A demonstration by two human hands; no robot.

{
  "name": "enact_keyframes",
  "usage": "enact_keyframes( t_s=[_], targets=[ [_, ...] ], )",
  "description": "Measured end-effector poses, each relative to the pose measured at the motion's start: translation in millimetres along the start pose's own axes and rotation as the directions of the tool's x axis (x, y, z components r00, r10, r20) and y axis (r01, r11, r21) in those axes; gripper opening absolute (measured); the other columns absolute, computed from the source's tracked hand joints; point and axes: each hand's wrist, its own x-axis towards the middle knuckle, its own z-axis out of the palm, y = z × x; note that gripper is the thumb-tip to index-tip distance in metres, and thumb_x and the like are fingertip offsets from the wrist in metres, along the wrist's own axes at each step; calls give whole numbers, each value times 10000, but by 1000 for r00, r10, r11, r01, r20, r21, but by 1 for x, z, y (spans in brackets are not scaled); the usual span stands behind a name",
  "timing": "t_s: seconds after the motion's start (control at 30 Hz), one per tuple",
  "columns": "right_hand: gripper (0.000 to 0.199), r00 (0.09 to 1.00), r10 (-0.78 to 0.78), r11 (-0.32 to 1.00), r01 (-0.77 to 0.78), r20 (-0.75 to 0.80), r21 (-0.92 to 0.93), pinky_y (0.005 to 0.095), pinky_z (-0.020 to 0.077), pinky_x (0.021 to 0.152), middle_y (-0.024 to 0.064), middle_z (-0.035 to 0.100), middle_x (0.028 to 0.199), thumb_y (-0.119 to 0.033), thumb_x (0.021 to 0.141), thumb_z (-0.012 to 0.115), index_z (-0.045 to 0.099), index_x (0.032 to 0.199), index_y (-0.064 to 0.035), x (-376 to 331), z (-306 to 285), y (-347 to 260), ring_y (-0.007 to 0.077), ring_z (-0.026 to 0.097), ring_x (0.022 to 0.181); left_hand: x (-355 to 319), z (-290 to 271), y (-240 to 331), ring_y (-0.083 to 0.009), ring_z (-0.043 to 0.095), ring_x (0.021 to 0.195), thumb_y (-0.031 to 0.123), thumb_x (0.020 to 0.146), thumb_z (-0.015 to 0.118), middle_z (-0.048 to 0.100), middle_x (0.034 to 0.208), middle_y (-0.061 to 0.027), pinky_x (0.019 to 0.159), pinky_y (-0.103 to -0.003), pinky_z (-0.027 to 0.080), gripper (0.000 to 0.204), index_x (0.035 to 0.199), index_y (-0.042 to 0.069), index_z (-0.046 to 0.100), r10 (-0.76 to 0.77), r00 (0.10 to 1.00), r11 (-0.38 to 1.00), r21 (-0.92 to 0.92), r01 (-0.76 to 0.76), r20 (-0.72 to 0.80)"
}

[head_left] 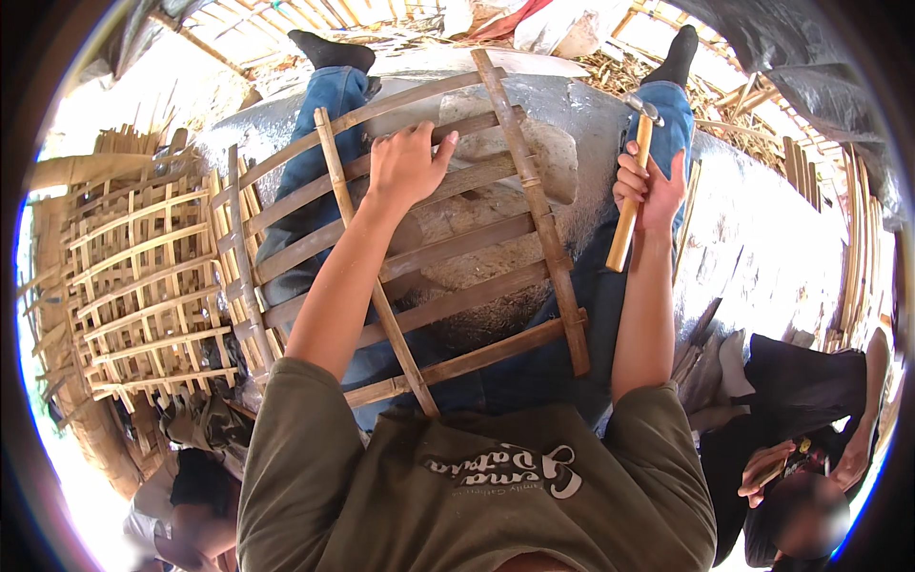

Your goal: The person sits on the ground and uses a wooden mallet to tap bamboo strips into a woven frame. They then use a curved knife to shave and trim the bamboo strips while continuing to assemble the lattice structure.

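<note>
A lattice panel of bamboo slats (464, 243) lies across my legs, its slats crossed by uprights. My left hand (405, 164) is closed over one of its upper slats, between the thin left-hand upright (367, 248) and the thicker right-hand upright (534, 200). Its fingertips are partly hidden. In my right hand (655, 194) is a hammer (629, 214), gripped by its wooden handle with the fingers wrapped round and the thumb standing off. The metal head points up and away, to the right of the panel and apart from it.
Several finished-looking bamboo lattices (143, 286) are stacked at the left. A pale grey slab (591, 124) lies under my outstretched legs. Bamboo strips (863, 267) stand at the far right. One person (801, 410) in dark clothes sits at the lower right, another (195, 505) at the lower left.
</note>
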Motion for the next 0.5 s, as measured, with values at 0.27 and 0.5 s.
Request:
enact_keyframes(
  t_s=[0.27,0.5],
  targets=[
    [608,990,46,953,-84,-134,-292,194,210,412,-75,253,648,-649,1019,314,518,1004,-76,-3,6,6,31,214,471,0,-2,3,-330,715,786,411,994,530,716,804,-158,801,-513,510,388,994,27,591,-40,999,999,-8,40,32],
    [390,943,9,772,-218,-332,-597,197,216,387,-76,290,623,-499,1061,409,505,1005,-126,1,28,34,27,248,451,-3,10,-3,-339,712,757,374,989,531,703,771,-152,756,-510,517,353,930,32,588,6,998,1000,-7,-6,-69]
  ],
)
